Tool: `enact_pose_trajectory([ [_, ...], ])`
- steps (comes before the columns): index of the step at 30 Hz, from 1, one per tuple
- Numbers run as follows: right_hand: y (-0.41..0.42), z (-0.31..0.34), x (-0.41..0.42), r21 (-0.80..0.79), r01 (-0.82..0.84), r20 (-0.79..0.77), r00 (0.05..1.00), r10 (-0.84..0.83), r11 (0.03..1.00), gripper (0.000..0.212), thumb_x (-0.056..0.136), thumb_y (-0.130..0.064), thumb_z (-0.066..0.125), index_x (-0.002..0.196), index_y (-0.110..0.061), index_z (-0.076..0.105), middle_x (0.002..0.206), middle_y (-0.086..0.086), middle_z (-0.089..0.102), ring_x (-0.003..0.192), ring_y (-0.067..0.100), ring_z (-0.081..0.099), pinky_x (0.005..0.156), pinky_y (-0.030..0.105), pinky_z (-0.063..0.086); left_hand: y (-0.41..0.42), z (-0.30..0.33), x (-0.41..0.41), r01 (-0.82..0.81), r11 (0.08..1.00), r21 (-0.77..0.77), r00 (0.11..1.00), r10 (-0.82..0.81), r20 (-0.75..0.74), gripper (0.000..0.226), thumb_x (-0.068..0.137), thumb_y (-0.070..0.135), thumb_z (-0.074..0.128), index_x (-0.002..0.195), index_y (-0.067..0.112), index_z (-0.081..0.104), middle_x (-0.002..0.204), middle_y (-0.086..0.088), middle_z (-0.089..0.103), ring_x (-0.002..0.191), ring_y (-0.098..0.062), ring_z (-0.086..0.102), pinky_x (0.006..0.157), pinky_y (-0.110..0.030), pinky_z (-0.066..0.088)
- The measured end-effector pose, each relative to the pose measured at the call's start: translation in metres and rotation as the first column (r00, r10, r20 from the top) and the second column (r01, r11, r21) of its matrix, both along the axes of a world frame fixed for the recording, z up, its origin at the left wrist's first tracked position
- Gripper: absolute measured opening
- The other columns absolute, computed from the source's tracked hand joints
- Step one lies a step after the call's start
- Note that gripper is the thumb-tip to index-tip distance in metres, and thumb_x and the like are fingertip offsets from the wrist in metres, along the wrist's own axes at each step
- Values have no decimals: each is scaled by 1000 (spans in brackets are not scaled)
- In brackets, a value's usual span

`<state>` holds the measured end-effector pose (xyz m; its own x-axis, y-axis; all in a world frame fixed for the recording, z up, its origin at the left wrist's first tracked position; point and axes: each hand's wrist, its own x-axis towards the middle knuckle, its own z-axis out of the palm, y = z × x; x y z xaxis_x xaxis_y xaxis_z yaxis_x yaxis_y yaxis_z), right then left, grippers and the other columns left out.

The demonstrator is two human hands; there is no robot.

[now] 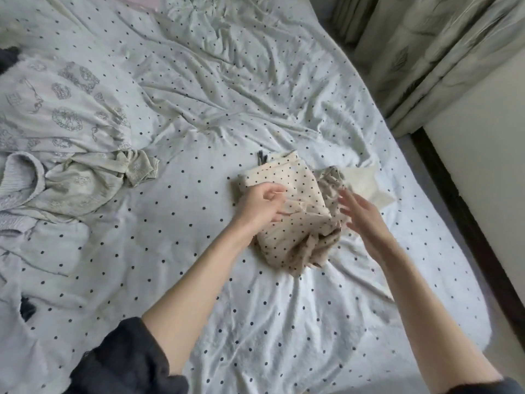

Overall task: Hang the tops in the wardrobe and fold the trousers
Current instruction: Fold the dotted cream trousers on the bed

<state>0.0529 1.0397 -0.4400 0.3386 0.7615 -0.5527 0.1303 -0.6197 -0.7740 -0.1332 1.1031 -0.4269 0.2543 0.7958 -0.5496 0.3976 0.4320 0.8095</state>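
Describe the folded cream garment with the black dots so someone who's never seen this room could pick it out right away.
Start at the bed, covered by a pale bedsheet with dark dots. Toward its right side, near the curtains, lies a folded garment under the left hand, with the right hand beside it. Unlike the sheet it is warm cream, and unlike the crumpled grey-patterned clothes at left it is a compact folded bundle.

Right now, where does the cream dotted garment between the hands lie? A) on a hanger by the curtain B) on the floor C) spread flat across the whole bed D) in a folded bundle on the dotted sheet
D: the cream dotted garment lies as a compact folded bundle on the dotted sheet, the left hand on it and the right hand open beside it.
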Motion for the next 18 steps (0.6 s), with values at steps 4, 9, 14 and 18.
enact_pose_trajectory([
  [4,1,-26,0,27,-147,267,954,135,989,35,98,-29,47,128,-15,56,139,7,50,123,21,50,102,36,40,-13,-50,-23,-304,952,-30,921,285,-264,23,88,19,63,108,14,53,105,-7,60,80,-20,60,85,-42,54],
  [9,0,-56,-22,-1,-377,440,832,339,926,34,94,-23,55,127,-17,59,138,3,50,130,17,41,103,22,28,-28,-76,-14,-267,901,-342,962,226,-156,50,82,41,69,121,14,51,117,1,59,104,-17,57,79,-31,44],
  [14,-8,-65,-29,-98,-460,420,785,455,883,53,93,-26,55,143,-21,38,151,5,30,132,24,39,108,32,26,-20,-85,-4,-329,929,-169,940,306,-152,33,78,17,73,107,12,57,108,-5,65,96,-20,62,83,-31,50],
  [18,-14,-50,-48,-43,-449,291,849,441,892,53,96,-33,51,145,-22,35,155,3,23,134,19,38,112,32,24,-19,-55,-34,-262,962,-71,957,250,-150,20,80,13,70,92,18,54,97,-1,64,90,-17,62,82,-32,50],
])
